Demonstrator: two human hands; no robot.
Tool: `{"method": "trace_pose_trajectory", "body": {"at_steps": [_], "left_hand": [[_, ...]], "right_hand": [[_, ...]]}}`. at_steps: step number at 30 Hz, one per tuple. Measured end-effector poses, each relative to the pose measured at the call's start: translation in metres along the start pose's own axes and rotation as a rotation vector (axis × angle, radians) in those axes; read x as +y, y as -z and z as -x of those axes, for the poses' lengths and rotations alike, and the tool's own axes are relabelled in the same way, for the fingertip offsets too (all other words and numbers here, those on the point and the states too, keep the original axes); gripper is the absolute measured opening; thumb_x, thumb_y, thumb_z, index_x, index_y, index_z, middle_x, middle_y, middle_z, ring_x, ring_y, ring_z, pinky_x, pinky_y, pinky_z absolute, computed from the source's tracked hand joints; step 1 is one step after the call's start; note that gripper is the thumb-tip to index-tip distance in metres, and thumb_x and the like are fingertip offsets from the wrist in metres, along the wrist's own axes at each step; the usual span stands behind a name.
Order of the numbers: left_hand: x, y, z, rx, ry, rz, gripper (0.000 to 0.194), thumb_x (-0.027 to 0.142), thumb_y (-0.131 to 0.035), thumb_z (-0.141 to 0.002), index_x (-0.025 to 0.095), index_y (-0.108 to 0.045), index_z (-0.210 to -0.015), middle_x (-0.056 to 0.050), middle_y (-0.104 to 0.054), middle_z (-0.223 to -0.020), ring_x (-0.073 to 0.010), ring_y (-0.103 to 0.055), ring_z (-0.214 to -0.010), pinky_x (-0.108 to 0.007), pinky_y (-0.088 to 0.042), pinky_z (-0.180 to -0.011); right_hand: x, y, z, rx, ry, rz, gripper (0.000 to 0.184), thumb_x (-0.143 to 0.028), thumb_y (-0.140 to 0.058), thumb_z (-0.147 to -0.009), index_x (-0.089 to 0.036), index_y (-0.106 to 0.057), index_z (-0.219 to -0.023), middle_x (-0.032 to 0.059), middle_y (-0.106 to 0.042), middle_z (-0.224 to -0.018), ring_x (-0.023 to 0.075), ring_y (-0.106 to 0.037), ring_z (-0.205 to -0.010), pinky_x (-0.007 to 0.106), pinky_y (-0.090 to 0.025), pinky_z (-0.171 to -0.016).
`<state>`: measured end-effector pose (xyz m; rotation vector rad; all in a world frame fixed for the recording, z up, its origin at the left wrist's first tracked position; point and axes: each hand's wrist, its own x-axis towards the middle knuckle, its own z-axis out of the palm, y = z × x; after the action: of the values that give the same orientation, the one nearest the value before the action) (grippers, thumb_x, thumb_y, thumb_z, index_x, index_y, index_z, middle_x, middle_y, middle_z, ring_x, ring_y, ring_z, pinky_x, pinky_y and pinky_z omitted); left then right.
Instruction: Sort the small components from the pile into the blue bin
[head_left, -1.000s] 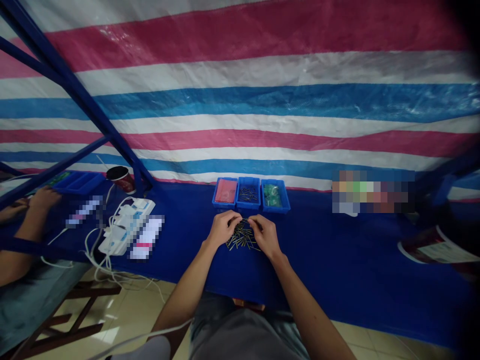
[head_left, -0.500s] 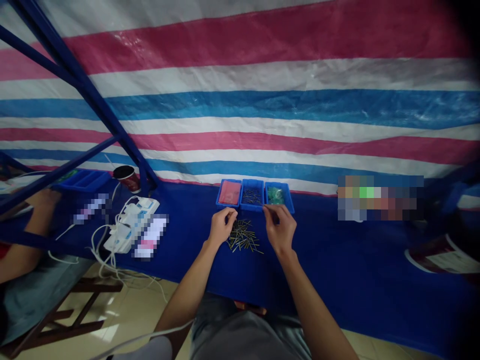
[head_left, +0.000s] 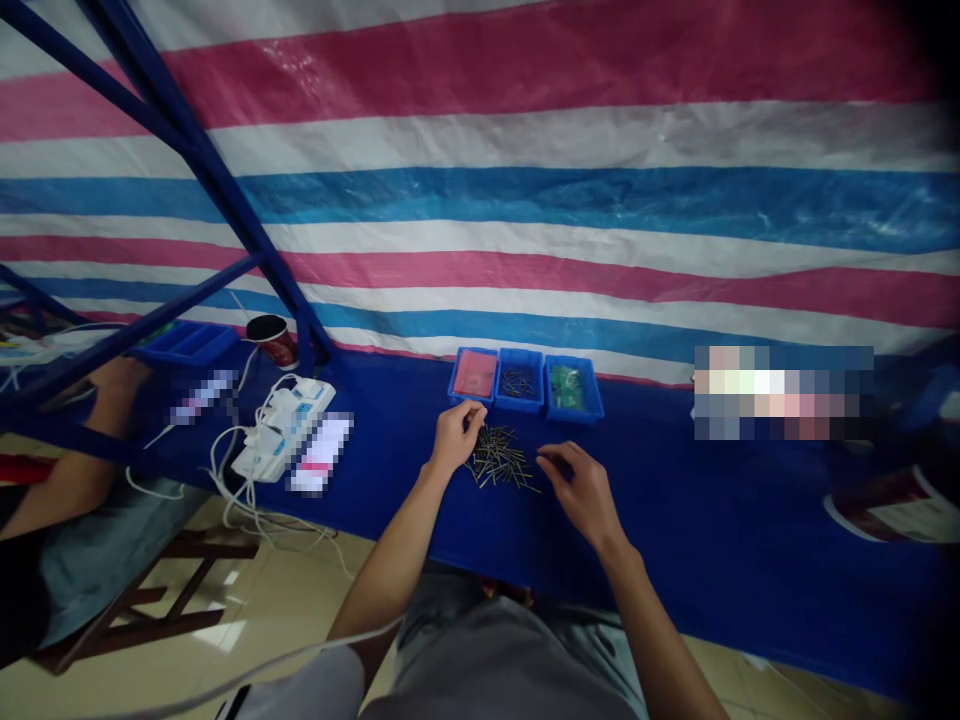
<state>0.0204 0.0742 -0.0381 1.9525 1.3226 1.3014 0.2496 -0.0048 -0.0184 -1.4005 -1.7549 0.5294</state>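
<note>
Thin brass-coloured and dark metal pins, perhaps screws or nails, lie in a loose pile [head_left: 499,460] on the blue tabletop. My left hand [head_left: 456,438] is at the pile's left edge, thumb and forefinger pinched together; whatever they hold is too small to make out. On the pile's right side hovers my right hand [head_left: 583,488], fingers loosely curved and apart, nothing visible in them. Behind the pile stand three small blue bins: one with pink-red packets [head_left: 475,372], one with dark thin pins [head_left: 519,381], one with green pieces in clear plastic [head_left: 568,386].
Left on the table are a white power strip [head_left: 281,432] with cables, a blurred-out phone-like item [head_left: 321,455] and a dark cup [head_left: 273,342]. A co-worker's arm [head_left: 105,410] shows beyond a blue metal frame [head_left: 225,215]. A dark red tub [head_left: 892,508] stands far right.
My right hand has come down from in front of the right bin to the pile's right side, its fingers parting. My left hand stays pinched, slightly nearer the left bin. The view has shifted a little.
</note>
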Motion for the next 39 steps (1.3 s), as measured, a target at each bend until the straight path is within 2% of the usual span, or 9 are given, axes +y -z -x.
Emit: {"method": "trace_pose_trajectory", "body": {"at_steps": [3, 7, 13, 17, 21, 24, 28, 32, 39], "left_hand": [[0.0, -0.001, 0.001, -0.017, -0.008, -0.01, 0.024, 0.034, -0.052, -0.098, 0.017, -0.067, -0.089, 0.0, -0.069, -0.071, -0.012, -0.06, -0.063, -0.021, -0.043, -0.063], [0.001, -0.003, 0.001, -0.027, -0.015, -0.011, 0.025, 0.036, -0.052, -0.098, 0.018, -0.067, -0.09, 0.0, -0.069, -0.071, -0.012, -0.059, -0.062, -0.022, -0.043, -0.064], [0.003, -0.003, 0.002, -0.061, -0.015, -0.022, 0.028, 0.038, -0.049, -0.099, 0.018, -0.066, -0.09, 0.0, -0.067, -0.071, -0.0121, -0.057, -0.063, -0.022, -0.041, -0.064], [0.005, -0.005, 0.004, -0.085, -0.025, -0.031, 0.026, 0.037, -0.05, -0.099, 0.018, -0.066, -0.09, -0.001, -0.066, -0.07, -0.0121, -0.056, -0.063, -0.022, -0.04, -0.063], [0.006, -0.006, 0.004, -0.105, -0.047, -0.028, 0.026, 0.035, -0.051, -0.099, 0.018, -0.068, -0.09, -0.001, -0.066, -0.07, -0.0118, -0.056, -0.063, -0.022, -0.041, -0.064], [0.007, -0.006, 0.004, -0.106, -0.051, -0.02, 0.029, 0.037, -0.051, -0.099, 0.017, -0.07, -0.091, -0.001, -0.066, -0.071, -0.0118, -0.055, -0.061, -0.023, -0.042, -0.064], [0.007, -0.005, 0.003, -0.105, -0.052, -0.006, 0.03, 0.038, -0.051, -0.099, 0.017, -0.072, -0.098, -0.004, -0.07, -0.078, -0.013, -0.056, -0.063, -0.024, -0.043, -0.063], [0.008, -0.002, 0.001, -0.132, -0.085, -0.031, 0.032, 0.038, -0.05, -0.1, 0.017, -0.074, -0.098, -0.005, -0.07, -0.079, -0.0128, -0.055, -0.062, -0.024, -0.043, -0.064], [0.011, -0.003, 0.001, -0.182, -0.122, -0.033, 0.026, 0.037, -0.057, -0.097, 0.018, -0.074, -0.095, -0.004, -0.066, -0.074, -0.0131, -0.055, -0.065, -0.025, -0.044, -0.068]], "right_hand": [[0.01, -0.003, 0.023, -0.04, -0.021, 0.037, 0.021, -0.04, -0.061, -0.093, -0.022, -0.07, -0.099, 0.0071, -0.068, -0.093, 0.0227, -0.063, -0.081, 0.036, -0.05, -0.077], [0.019, -0.012, 0.041, -0.073, -0.061, 0.081, 0.018, -0.038, -0.061, -0.091, -0.021, -0.068, -0.097, 0.0084, -0.065, -0.094, 0.0231, -0.061, -0.077, 0.037, -0.051, -0.073], [0.017, -0.023, 0.048, -0.072, -0.03, 0.111, 0.016, -0.025, -0.05, -0.095, -0.021, -0.063, -0.086, 0.0095, -0.064, -0.092, 0.0254, -0.062, -0.087, 0.038, -0.049, -0.081], [0.016, -0.015, 0.046, -0.104, -0.031, 0.091, 0.021, -0.024, -0.047, -0.096, -0.021, -0.062, -0.082, 0.0092, -0.064, -0.089, 0.0238, -0.062, -0.083, 0.037, -0.049, -0.079], [0.01, 0.004, 0.034, -0.15, -0.046, 0.018, 0.021, -0.031, -0.051, -0.096, -0.021, -0.063, -0.082, 0.0075, -0.065, -0.086, 0.0214, -0.063, -0.073, 0.033, -0.049, -0.07], [-0.001, 0.009, 0.012, -0.098, 0.0, -0.026, 0.02, -0.032, -0.054, -0.095, -0.022, -0.065, -0.084, 0.0066, -0.066, -0.087, 0.0212, -0.063, -0.076, 0.033, -0.049, -0.073], [-0.009, -0.011, -0.027, -0.081, 0.081, -0.117, 0.019, -0.03, -0.054, -0.095, -0.021, -0.066, -0.083, 0.0067, -0.066, -0.088, 0.0203, -0.062, -0.076, 0.033, -0.05, -0.073], [-0.002, -0.037, -0.054, -0.012, 0.143, -0.157, 0.014, -0.024, -0.055, -0.093, -0.02, -0.067, -0.086, 0.0071, -0.065, -0.095, 0.0196, -0.062, -0.082, 0.033, -0.05, -0.078], [0.011, -0.047, -0.046, 0.047, 0.096, -0.186, 0.017, -0.026, -0.052, -0.096, -0.02, -0.066, -0.088, 0.0063, -0.065, -0.092, 0.0191, -0.061, -0.083, 0.031, -0.05, -0.077]]}}
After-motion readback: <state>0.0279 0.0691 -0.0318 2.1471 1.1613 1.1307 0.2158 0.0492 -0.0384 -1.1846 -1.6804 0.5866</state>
